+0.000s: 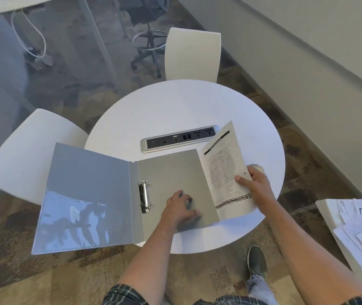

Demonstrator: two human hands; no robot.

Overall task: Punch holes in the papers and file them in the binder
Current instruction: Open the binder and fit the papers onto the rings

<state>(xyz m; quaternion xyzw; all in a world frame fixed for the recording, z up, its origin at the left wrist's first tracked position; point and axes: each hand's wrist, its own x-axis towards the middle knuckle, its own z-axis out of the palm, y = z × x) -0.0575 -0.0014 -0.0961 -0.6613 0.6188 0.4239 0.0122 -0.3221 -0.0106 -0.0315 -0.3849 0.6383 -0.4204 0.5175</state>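
Binder point(91, 183): one, grey, lying open on the round white table point(175, 106), its two metal rings point(145, 196) near the spine. One left hand point(181, 208) rests with fingers spread on the right cover. One right hand point(256, 183) pinches one printed, punched sheet point(224, 164) at its edge. Two white chairs point(192, 55) stand beside the table.

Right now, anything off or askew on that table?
Yes. The open binder overhangs the round table: its left cover sticks out past the edge. The left hand rests on the right cover; the right hand holds the punched paper tilted. A paper pile at right looks untidy.
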